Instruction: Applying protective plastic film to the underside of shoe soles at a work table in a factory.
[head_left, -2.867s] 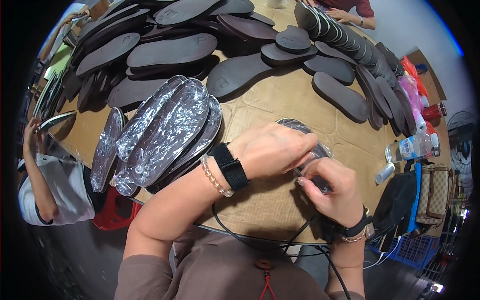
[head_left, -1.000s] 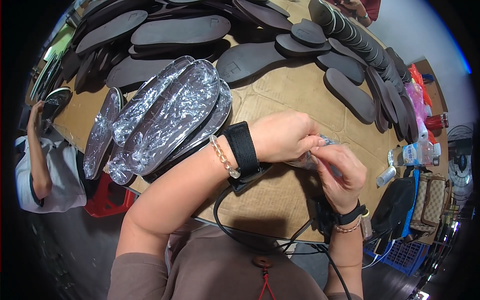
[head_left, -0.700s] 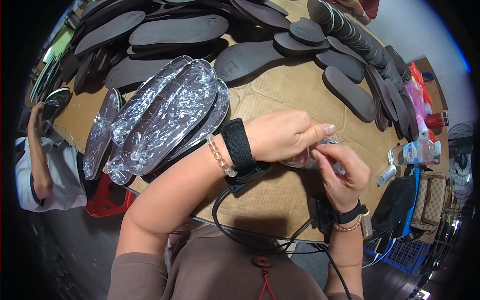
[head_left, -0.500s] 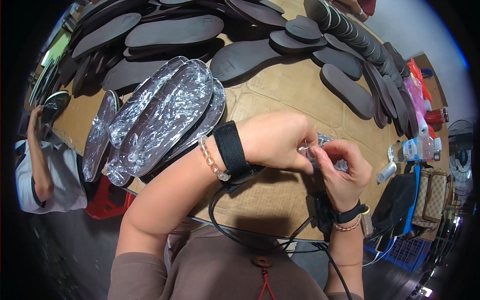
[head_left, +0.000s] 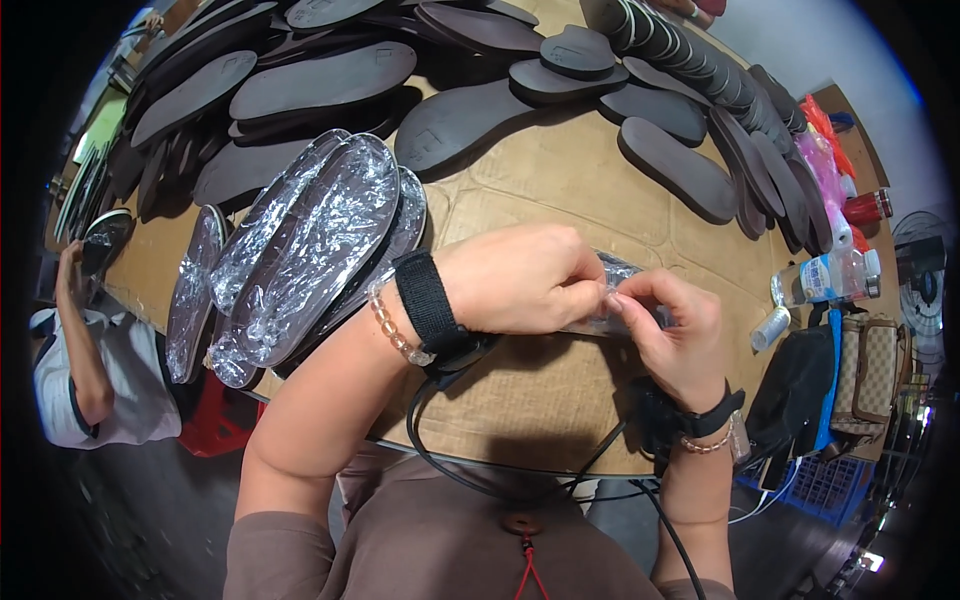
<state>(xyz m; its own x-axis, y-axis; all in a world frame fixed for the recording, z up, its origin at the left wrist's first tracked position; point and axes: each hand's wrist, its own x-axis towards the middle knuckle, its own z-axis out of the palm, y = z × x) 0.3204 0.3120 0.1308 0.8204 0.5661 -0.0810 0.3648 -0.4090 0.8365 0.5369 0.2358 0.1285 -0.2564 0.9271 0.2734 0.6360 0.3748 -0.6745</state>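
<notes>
Both my hands meet over the right-middle of the table, fingertips close together. Clear plastic film (head_left: 618, 268) shows around the fingers, and a dark thing it covers is mostly hidden. My left hand (head_left: 525, 280) is closed in a pinch on the film, knuckles up. My right hand (head_left: 680, 320) pinches the film too, thumb against the bent forefinger. Left of my hands lies a pile of film-wrapped shoe soles (head_left: 330, 240), shiny and dark brown. Another wrapped sole (head_left: 195, 295) leans at the pile's left.
Bare dark soles (head_left: 460, 125) lie heaped along the far side, with a long row (head_left: 690, 75) at far right. A clear bottle (head_left: 825, 277), a black bag (head_left: 795, 385) and a checked bag (head_left: 862, 370) stand at right. A co-worker (head_left: 105, 370) sits at left holding a sole.
The view has shifted slightly, so the table's things sit further left. My fingertips have drawn closer together, still pinching, and more of the film shows beyond them.
</notes>
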